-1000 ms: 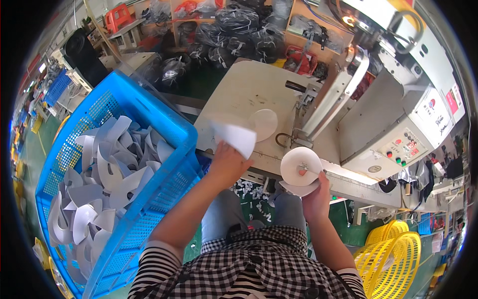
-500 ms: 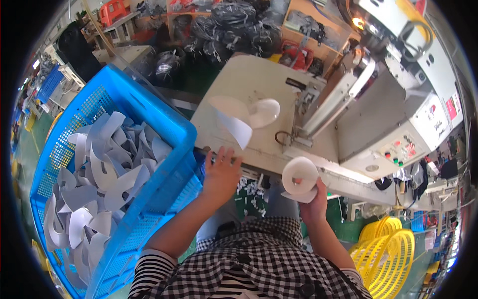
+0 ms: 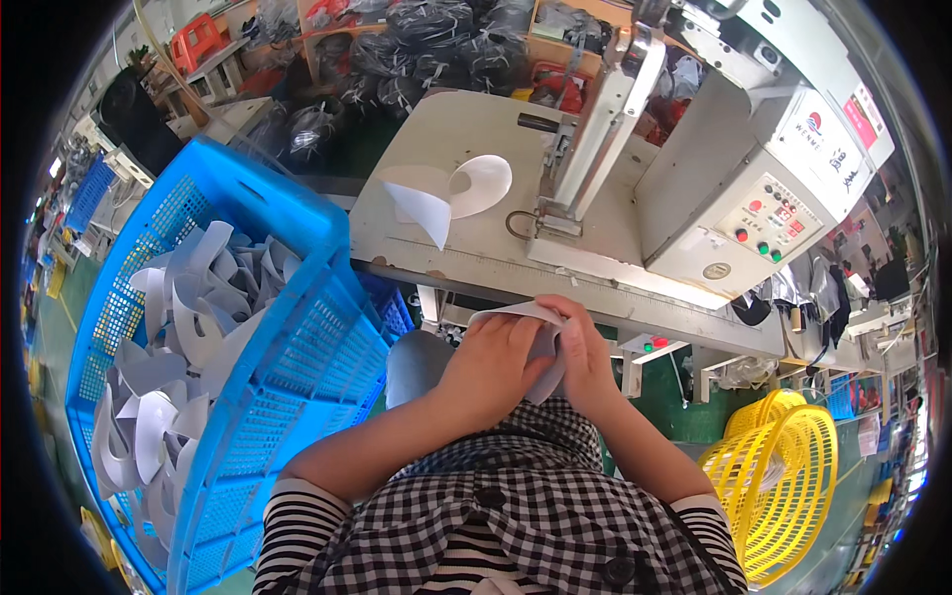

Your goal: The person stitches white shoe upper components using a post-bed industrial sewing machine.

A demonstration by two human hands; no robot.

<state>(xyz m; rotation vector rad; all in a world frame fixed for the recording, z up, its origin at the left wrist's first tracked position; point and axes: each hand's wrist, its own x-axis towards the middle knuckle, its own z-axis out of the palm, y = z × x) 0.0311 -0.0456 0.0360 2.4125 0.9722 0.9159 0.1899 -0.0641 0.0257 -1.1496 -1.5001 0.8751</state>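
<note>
Close in front of my body, both hands are on a curled white sheet piece (image 3: 543, 347). My left hand (image 3: 486, 369) lies over its near left side, fingers closed around it. My right hand (image 3: 583, 359) grips the right edge, with the thumb toward the left hand. Part of the piece is hidden under the fingers. Beyond the hands, another curled white piece (image 3: 483, 186) rests on the pale machine table (image 3: 397, 230), untouched.
A blue perforated basket (image 3: 268, 347) full of curved white pieces stands at my left. On the right rises a machine with an upright metal arm (image 3: 607, 129) and a control box (image 3: 759, 213). Yellow baskets (image 3: 783, 496) sit low at the right. Black bagged bundles (image 3: 426, 55) lie behind the table.
My left hand has moved right, from the table edge onto the white piece. My right hand has brought that piece left toward my middle. The view has shifted right.
</note>
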